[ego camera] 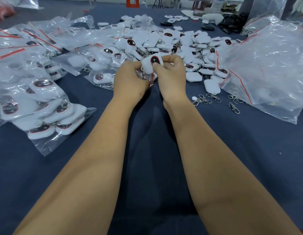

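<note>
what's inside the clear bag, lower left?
The clear bag holds white cases with red-rimmed dark oval windows, piled together, plus metal clasps. Cases under the top layer are mostly covered, so they cannot be counted.

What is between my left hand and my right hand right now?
A white case, pinched by the left hand and right hand, in the head view.

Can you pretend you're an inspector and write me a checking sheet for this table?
Surface: dark blue tablecloth.
Job's things: white case with a dark oval window, held up; metal clasp hangs under it.
Clutter: pile of loose cases behind the hands; filled bags at left; clear bags at right; loose clasps.
Grippers: left hand and right hand both pinch the white case.
Cables: nothing seen.
Surroundings: black items, orange frame at the far end.
</note>
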`<state>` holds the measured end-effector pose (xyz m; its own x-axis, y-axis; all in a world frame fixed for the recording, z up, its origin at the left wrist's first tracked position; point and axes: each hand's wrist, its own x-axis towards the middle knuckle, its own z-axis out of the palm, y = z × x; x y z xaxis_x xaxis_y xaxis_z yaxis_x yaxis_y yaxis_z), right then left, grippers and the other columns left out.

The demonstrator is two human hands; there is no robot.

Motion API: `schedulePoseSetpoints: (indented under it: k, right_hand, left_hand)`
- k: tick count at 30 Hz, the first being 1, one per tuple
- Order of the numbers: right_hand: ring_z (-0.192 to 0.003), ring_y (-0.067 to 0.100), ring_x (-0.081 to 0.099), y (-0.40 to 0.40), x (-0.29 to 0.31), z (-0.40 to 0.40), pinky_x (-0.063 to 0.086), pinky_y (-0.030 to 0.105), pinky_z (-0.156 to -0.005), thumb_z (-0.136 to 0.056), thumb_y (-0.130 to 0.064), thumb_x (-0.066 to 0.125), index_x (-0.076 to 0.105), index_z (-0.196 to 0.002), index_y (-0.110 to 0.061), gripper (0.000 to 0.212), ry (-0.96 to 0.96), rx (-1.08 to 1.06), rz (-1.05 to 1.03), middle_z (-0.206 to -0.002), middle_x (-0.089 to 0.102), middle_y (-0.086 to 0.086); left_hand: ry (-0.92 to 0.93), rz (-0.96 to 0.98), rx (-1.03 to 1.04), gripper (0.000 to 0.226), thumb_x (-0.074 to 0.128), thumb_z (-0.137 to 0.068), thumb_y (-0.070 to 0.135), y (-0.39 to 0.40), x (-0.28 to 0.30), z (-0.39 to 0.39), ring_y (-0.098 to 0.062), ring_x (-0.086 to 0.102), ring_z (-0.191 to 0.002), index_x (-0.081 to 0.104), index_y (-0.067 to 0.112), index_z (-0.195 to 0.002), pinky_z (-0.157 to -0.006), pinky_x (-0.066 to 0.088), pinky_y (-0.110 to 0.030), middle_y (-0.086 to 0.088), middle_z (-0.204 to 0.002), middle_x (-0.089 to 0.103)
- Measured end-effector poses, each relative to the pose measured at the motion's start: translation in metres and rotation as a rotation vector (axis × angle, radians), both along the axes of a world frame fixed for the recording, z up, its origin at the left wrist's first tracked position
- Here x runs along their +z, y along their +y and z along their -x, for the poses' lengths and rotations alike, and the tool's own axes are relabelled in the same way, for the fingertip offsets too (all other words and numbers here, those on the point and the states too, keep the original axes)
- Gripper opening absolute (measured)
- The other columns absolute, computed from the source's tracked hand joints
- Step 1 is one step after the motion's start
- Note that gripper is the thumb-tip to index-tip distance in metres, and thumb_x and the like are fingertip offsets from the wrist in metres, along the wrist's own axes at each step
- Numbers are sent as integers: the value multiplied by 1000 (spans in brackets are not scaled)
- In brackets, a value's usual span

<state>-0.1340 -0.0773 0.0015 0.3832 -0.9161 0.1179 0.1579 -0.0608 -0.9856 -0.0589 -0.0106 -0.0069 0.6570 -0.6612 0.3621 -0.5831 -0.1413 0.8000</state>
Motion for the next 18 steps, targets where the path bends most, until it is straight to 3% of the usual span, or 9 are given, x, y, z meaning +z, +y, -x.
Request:
schedulePoseSetpoints:
  k: [2,5,8,13,15,16,18]
  right_hand:
    - [-68,7,62,-1,-2,0,47,17,-63,-87,-12,67,49,-99,-18,23,25,-25,13,-93,71,3]
    - [-54,-3,57,-3,-4,0,42,10,-53,-86,-10,69,47,-97,-18,26,32,-60,41,-87,70,2]
    - [-56,3,57,-3,-5,-1,42,12,-53,-85,-10,69,49,-94,-18,23,79,-78,83,-85,71,5]
    - [-74,3,60,-3,-3,-1,47,14,-71,-84,-7,69,67,-84,-18,11,139,-98,241,-81,67,-10]
    - [-74,10,63,-3,-5,-2,50,19,-72,-88,-2,60,74,-85,-5,15,211,-29,321,-86,73,5]
    - [-82,15,65,-3,-6,-3,52,26,-78,-89,0,57,75,-91,1,18,262,12,356,-95,73,13]
    - [-102,19,63,-2,-7,-5,48,29,-94,-90,1,53,75,-103,-2,26,335,50,386,-112,69,14]
  left_hand:
    - [-3,12,18,30,65,-80,15,-1,1,-1,-14,53,-77,73,24,-107,-71,44,-26,4,-97,58]
    - [11,52,58,52,65,-82,10,0,2,0,-14,58,-99,61,26,-131,-91,48,-27,8,-117,57]
    - [1,57,51,57,64,-81,7,2,2,2,-18,58,-110,58,24,-135,-96,49,-34,6,-122,59]
    - [-102,70,65,57,63,-78,4,-2,2,2,-16,56,-111,61,22,-132,-88,45,-23,5,-123,58]
    - [-98,83,64,58,64,-79,5,-3,2,0,-13,56,-109,59,20,-135,-88,43,-20,8,-120,55]
    - [-97,85,63,58,64,-80,6,-3,2,0,-12,56,-108,58,20,-136,-87,43,-19,9,-120,54]
    - [-103,87,70,58,63,-81,8,-3,1,-1,-10,55,-104,57,21,-137,-86,42,-18,10,-121,54]
